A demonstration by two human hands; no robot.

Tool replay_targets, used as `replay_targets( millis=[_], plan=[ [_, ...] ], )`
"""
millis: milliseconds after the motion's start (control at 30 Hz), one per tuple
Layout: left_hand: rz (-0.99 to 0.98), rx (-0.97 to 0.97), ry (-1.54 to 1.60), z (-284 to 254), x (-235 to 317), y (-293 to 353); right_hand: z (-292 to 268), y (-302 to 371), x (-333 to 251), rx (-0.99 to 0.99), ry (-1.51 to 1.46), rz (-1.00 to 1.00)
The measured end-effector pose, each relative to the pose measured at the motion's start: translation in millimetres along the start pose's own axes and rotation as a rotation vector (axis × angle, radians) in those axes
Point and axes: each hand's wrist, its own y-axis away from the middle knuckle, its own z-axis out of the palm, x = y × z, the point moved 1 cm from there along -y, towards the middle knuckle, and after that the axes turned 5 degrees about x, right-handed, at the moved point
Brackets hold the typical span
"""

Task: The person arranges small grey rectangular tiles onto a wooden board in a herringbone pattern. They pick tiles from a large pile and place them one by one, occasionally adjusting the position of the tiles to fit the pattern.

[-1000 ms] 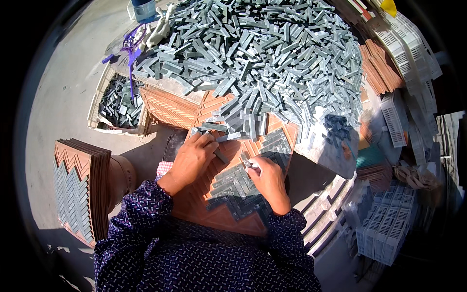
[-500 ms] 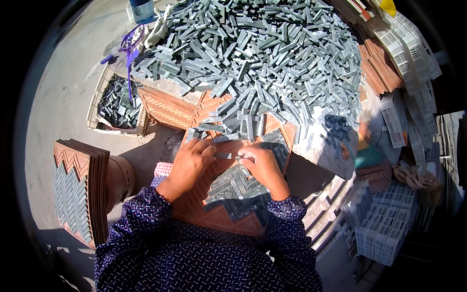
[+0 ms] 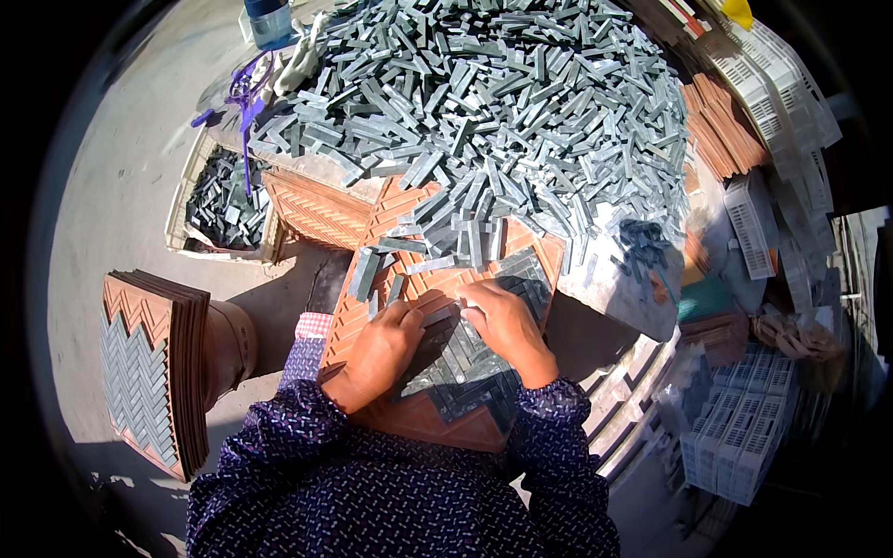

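An orange-brown tray with zigzag grooves (image 3: 342, 325) lies tilted in front of me. Grey-green stone strips (image 3: 456, 367) fill its nearer right part in a herringbone pattern. My left hand (image 3: 381, 352) is closed over the tray, and a short stone strip (image 3: 437, 317) sticks out from its fingertips toward the right. My right hand (image 3: 510, 327) is bent in a pinch above the laid strips, close to that strip's far end; what its fingertips hold is hidden. Several loose strips (image 3: 367, 272) lie on the tray just beyond my left hand.
A large heap of stone strips (image 3: 502, 102) covers the table beyond the tray. At left stand a crate of dark pieces (image 3: 179, 209) and a stack of filled trays (image 3: 139, 372). White plastic crates (image 3: 735, 437) and more brown trays (image 3: 724, 126) stand at right.
My left hand has moved a little right and nearer to me, bringing the strip down toward the laid pattern. Loose strips beyond it now show. My right hand has shifted only slightly.
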Motion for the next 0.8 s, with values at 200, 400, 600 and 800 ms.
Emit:
replay_targets(
  millis=[200,400,600,800],
  plan=[
    [-0.009,0.027,-0.01,3.1,-1.4,3.4,0.9,20.5,-5.9,0.118,-0.111,0.04],
    [0.062,0.037,-0.009,2.7,-2.0,-4.6,13.1,12.9,-12.9,0.163,-0.102,-0.109],
    [0.089,0.091,0.091,-3.5,4.5,-3.9,24.3,-8.6,-9.3,0.005,-0.013,-0.22],
    [0.068,0.061,0.009,-0.9,-0.3,2.9,24.0,-13.2,-11.0,-0.039,0.013,-0.203]
  ],
)
